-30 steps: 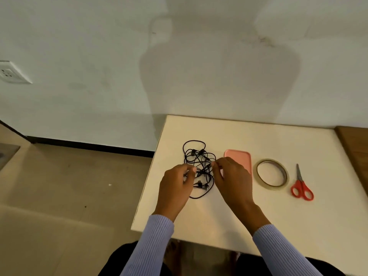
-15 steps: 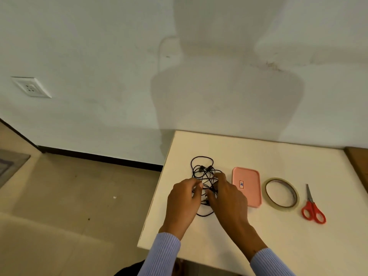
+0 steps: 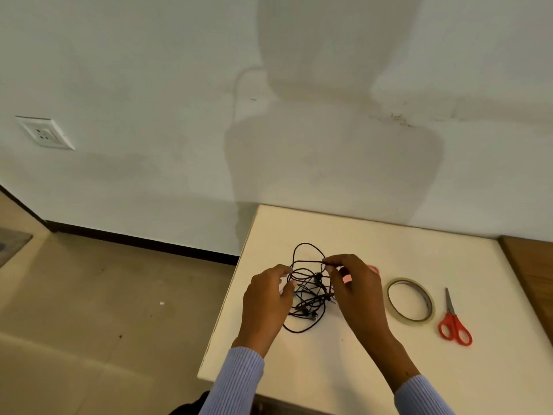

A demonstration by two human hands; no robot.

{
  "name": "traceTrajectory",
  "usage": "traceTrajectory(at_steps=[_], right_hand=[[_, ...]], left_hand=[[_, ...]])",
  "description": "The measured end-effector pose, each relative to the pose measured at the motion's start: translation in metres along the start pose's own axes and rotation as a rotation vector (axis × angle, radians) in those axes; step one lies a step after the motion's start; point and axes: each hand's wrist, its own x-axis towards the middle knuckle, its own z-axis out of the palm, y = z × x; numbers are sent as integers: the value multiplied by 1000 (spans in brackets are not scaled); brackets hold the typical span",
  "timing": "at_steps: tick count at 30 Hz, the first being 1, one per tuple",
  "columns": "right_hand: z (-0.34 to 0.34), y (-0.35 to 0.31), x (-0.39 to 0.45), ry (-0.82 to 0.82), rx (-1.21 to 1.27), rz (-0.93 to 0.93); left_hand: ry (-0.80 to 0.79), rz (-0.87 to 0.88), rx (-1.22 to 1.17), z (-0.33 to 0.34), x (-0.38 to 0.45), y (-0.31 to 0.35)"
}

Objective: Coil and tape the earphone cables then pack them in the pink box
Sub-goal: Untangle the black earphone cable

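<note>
Black earphone cables (image 3: pixel 308 295) lie in a loose tangle on the cream tabletop (image 3: pixel 329 369), near its left edge, with some loops lifted up between the two hands. The right hand (image 3: pixel 356 295) is raised over the tangle; its thumb and first fingers (image 3: pixel 332 260) are pressed together and pinch one strand at the top of the bundle. The left hand (image 3: pixel 266 301) is at the left side of the tangle with its fingers curled toward the cables; a strand seems to pass at the fingertips, but I cannot tell if they really pinch it. Both wrists wear light blue ribbed sleeves (image 3: pixel 236 381).

The pink box (image 3: pixel 374 269) is on the tabletop just behind the right hand, and only a small pink edge of it shows past the knuckles. To the right of this hand lies a roll of tape (image 3: pixel 392 307), flat on the tabletop. Red-handled scissors (image 3: pixel 453 322) lie further right, just beside the roll, blades pointing away from the person. On the white wall at the left there is a power socket (image 3: pixel 45 133).
</note>
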Motion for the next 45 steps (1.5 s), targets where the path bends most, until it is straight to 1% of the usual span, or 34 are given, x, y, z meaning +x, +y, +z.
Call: traceTrajectory(at_steps=[6,11,14,16,19,22,25,29,31,34,37,40,42,45], right_hand=[[-1,0,-5,-3,-52,-79],[-7,-5,-9,-21,-89,-15],[-14,-14,1,-119,-253,-83],[-24,-28,13,-184,-341,-119],[-42,-57,35,-285,-246,-112],[-56,-88,46,-325,-195,-181],[-68,-114,50,-309,-189,-257],[-96,-142,53,-207,-157,-295],[-110,-146,54,-147,-119,-276],[-126,-142,53,-63,-68,-232],[-132,-130,51,-53,-86,-174],[-128,-114,49,-145,-131,-94],[-124,-108,46,-241,-137,-76],[-114,-111,37,-409,-171,-59]], left_hand=[[11,-4,-24,7,2,7],[36,-32,-59,13,-8,14],[58,-86,-115,5,-13,20],[97,-87,-169,-7,-13,26],[99,-36,-203,-26,-9,39],[50,48,-177,-43,0,54],[49,107,-125,-55,9,64],[54,147,-75,-69,13,70],[49,137,-96,-74,13,70],[72,130,-194,-83,11,68],[62,115,-244,-91,10,76],[-17,120,-252,-98,15,91],[-72,126,-293,-103,18,102],[-60,162,-363,-108,17,119]])
